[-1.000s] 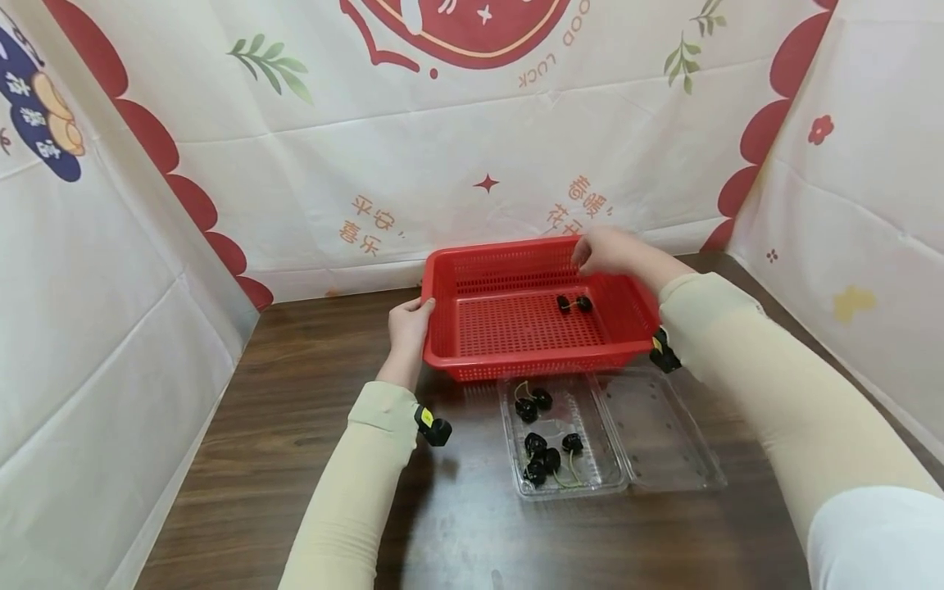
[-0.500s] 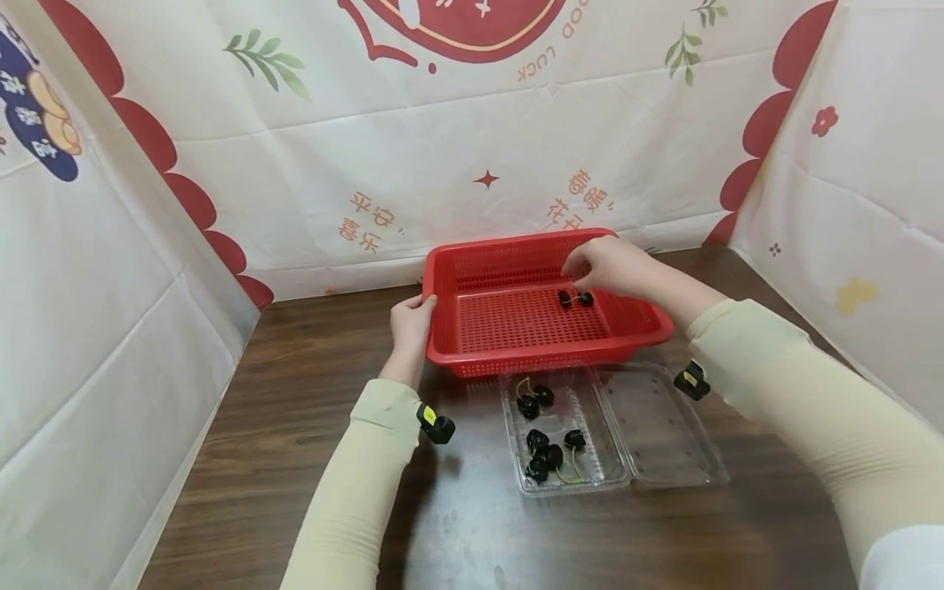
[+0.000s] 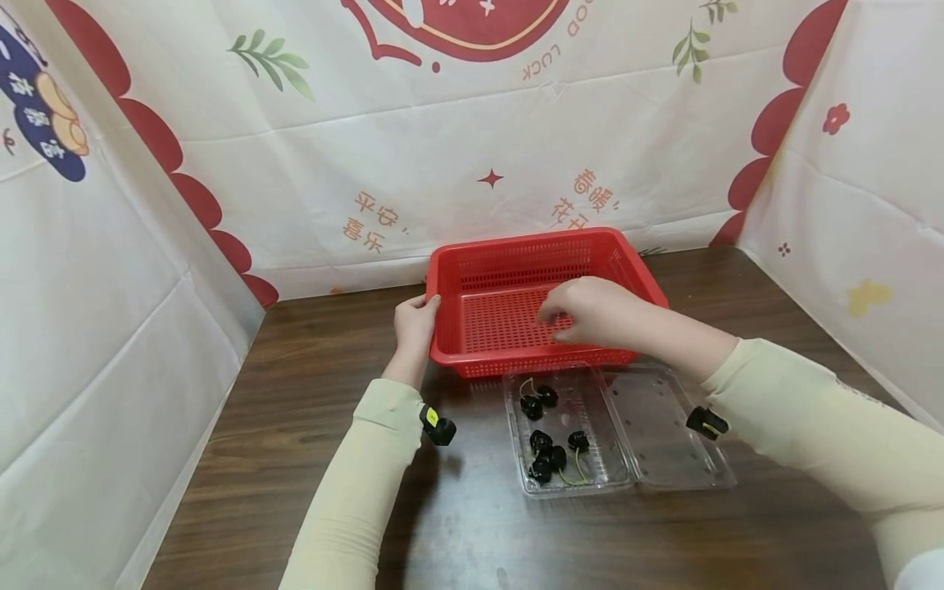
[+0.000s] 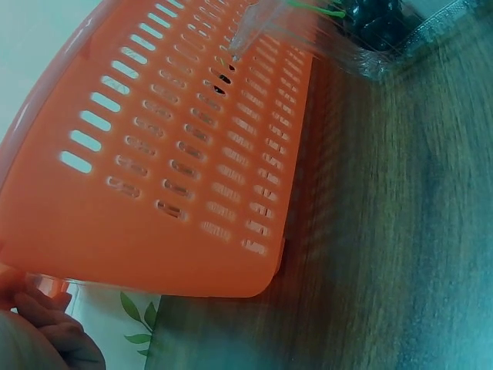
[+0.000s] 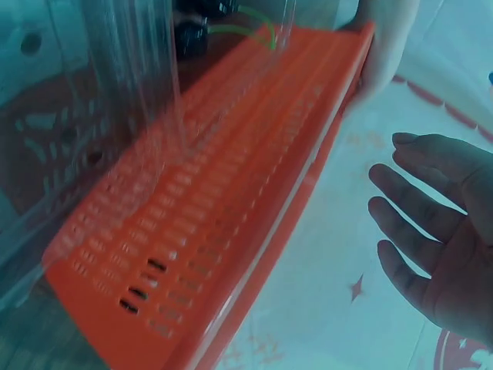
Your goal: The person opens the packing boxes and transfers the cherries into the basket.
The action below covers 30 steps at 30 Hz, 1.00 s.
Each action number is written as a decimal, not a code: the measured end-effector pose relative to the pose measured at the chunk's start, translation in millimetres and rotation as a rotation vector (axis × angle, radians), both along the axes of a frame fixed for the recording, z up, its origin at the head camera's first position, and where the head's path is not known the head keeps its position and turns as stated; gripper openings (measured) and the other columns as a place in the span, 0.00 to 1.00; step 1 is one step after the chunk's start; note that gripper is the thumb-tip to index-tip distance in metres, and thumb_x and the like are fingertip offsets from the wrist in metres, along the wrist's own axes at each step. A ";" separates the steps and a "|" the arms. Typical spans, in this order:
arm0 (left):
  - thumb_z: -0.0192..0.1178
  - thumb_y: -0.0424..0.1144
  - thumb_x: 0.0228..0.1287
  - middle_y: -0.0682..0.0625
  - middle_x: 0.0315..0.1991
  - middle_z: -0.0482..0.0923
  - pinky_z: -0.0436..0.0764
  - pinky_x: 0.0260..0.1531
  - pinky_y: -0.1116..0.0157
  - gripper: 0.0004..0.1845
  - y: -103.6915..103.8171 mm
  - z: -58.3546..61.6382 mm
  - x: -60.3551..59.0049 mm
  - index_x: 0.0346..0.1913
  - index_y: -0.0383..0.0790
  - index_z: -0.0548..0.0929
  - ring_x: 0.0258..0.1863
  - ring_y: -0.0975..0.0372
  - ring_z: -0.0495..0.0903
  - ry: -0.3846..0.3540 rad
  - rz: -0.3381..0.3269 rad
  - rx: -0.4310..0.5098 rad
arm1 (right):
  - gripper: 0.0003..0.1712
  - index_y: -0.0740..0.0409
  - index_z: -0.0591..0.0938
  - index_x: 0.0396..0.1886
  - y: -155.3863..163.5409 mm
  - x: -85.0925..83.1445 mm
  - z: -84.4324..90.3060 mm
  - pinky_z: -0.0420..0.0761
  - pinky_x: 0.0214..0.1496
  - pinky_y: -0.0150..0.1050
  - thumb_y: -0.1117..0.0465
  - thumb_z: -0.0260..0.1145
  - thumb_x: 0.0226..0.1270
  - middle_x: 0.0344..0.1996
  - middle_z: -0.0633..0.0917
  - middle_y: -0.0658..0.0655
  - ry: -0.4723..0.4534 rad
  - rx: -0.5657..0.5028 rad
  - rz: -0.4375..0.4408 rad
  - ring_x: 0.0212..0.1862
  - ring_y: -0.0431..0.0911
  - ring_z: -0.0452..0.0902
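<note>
My left hand [image 3: 413, 328] grips the left rim of a red slotted plastic basket [image 3: 531, 357], with the thumb on top. Over the basket's inside, toward its front, hovers my right hand [image 3: 593, 311]. Its fingers are spread and hold nothing, as the right wrist view shows of that hand [image 5: 439, 223]. The two dark cherries inside the basket are hidden behind this hand in the head view; dark spots show through the slots in both wrist views. In front of the basket, a clear plastic clamshell box [image 3: 593, 410] holds several dark cherries [image 3: 531, 407], some with green stems.
The clamshell's lid [image 3: 656, 434] lies folded flat to the right, below my right forearm. All stands on a dark wooden table [image 3: 310, 393]. A printed white cloth [image 3: 310, 188] hangs close behind the basket, with more cloth along both sides.
My right hand has moved from the basket's back right corner toward its front, now covering the cherry pair in the head view. The left hand keeps its grip on the rim.
</note>
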<state>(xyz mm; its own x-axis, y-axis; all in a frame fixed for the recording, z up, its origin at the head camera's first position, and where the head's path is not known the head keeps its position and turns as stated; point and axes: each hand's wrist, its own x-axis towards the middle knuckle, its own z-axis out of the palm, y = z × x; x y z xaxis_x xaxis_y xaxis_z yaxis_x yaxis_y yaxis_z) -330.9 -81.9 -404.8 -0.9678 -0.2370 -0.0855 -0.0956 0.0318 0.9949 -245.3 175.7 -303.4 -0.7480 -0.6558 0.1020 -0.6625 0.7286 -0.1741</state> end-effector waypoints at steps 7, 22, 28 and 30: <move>0.59 0.36 0.69 0.31 0.50 0.79 0.79 0.51 0.49 0.16 0.4 -0.3 -1.9 0.54 0.29 0.82 0.49 0.41 0.80 -0.007 0.007 -0.012 | 0.11 0.53 0.88 0.39 -12.5 19.0 -6.5 0.78 0.48 0.48 0.62 0.76 0.54 0.36 0.87 0.47 0.034 0.024 0.096 0.42 0.43 0.82; 0.59 0.36 0.69 0.31 0.50 0.79 0.80 0.50 0.50 0.16 0.0 -0.4 0.0 0.55 0.29 0.82 0.48 0.43 0.80 -0.004 -0.004 -0.002 | 0.08 0.51 0.88 0.34 -36.1 57.4 -40.9 0.80 0.43 0.37 0.62 0.76 0.52 0.31 0.85 0.42 -0.135 0.065 0.287 0.37 0.37 0.80; 0.59 0.36 0.69 0.32 0.50 0.80 0.80 0.49 0.50 0.16 -0.2 -0.6 0.4 0.55 0.30 0.82 0.47 0.43 0.81 -0.001 -0.005 -0.004 | 0.07 0.48 0.88 0.32 -40.8 64.4 -50.6 0.78 0.45 0.39 0.61 0.76 0.53 0.31 0.84 0.39 -0.135 0.107 0.311 0.36 0.34 0.79; 0.59 0.37 0.69 0.33 0.49 0.80 0.81 0.48 0.51 0.16 -0.8 -1.3 0.3 0.55 0.30 0.82 0.47 0.44 0.81 -0.006 -0.004 -0.007 | 0.07 0.47 0.88 0.32 -41.8 65.3 -54.3 0.77 0.45 0.39 0.61 0.76 0.52 0.30 0.84 0.38 -0.130 0.117 0.320 0.35 0.33 0.78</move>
